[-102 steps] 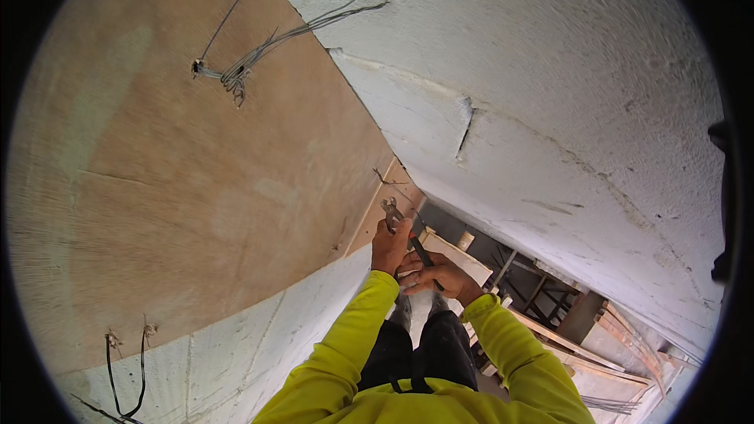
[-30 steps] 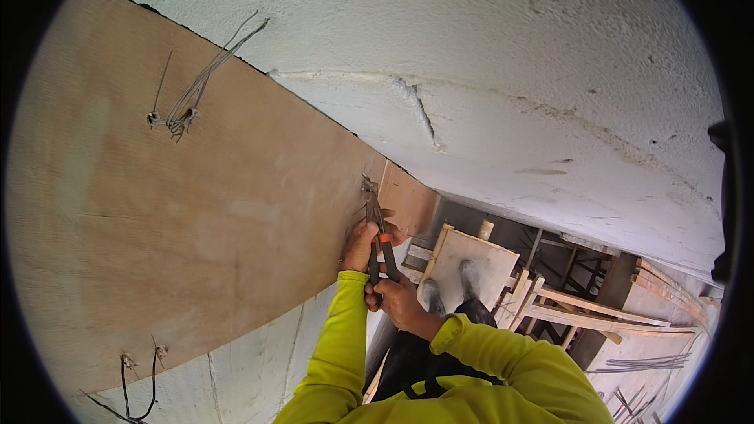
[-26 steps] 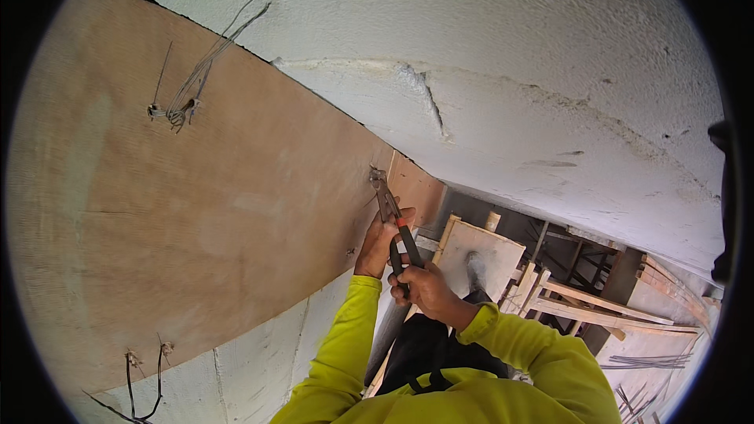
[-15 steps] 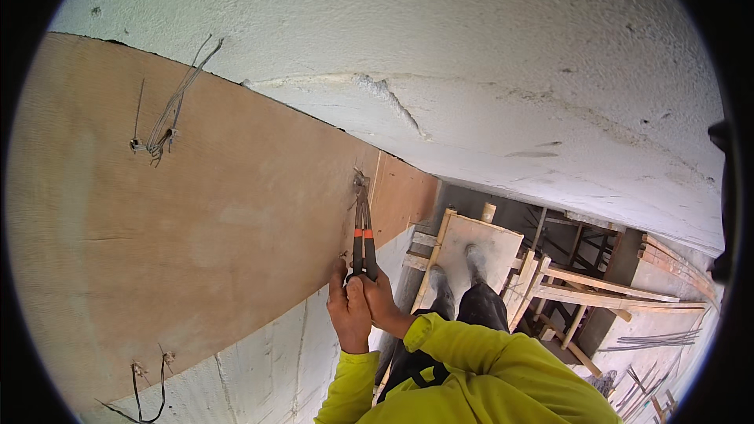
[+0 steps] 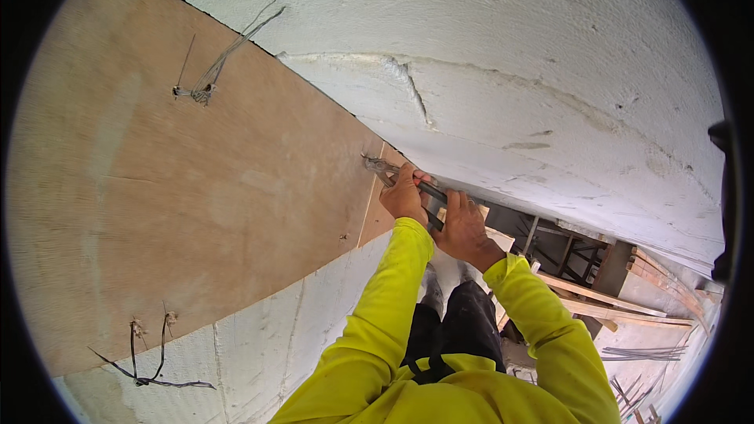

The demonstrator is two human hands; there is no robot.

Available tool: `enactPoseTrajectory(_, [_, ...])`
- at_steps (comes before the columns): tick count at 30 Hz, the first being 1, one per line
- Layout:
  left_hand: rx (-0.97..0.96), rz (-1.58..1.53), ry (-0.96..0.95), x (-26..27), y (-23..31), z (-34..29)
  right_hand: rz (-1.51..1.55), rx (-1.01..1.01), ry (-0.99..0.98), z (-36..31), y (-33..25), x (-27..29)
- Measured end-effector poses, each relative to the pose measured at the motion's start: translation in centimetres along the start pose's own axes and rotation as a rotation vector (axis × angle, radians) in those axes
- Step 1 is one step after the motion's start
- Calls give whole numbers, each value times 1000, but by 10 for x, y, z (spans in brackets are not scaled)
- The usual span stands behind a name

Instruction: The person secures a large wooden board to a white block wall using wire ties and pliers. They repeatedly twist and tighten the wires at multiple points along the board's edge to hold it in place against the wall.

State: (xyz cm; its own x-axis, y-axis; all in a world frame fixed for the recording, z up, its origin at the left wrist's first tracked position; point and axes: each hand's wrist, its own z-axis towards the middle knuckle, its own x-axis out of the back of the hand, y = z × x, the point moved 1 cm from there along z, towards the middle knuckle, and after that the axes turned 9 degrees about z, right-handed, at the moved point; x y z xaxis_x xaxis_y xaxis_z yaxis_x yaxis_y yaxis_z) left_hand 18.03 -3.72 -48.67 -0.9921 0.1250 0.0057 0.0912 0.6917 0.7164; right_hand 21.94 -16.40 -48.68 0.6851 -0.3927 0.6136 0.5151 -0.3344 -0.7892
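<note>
Dull grey steel pincers (image 5: 382, 165) with black handles (image 5: 433, 191), at a brown plywood panel (image 5: 228, 188).
Left hand (image 5: 404, 198) curls fingers round the pincers behind the blunt head; right hand (image 5: 463, 228) grips the spread handles.

Building site, plywood panel (image 5: 236, 188) left of the fingers (image 5: 406, 176), bent wires (image 5: 206, 89) poking from it well to their upper left, rough pale wall (image 5: 510, 63) above and right of them, bare timber planks (image 5: 628, 314) and loose thin rods (image 5: 644, 354) well below and right of them
</note>
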Motion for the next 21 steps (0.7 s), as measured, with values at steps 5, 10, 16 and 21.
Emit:
enactPoseTrajectory(5, [96,-218,-570,53,2,15,1101,-597,-467,0,-17,-7])
enactPoseTrajectory(10, [102,46,-633,92,15,31,1275,-767,-351,-14,-62,-74])
enactPoseTrajectory(16, [-95,255,-523,101,14,37,1221,-680,-285,-18,-62,-108])
enactPoseTrajectory(21, [-202,121,-174,23,-12,3,230,-211,-98,5,9,-40])
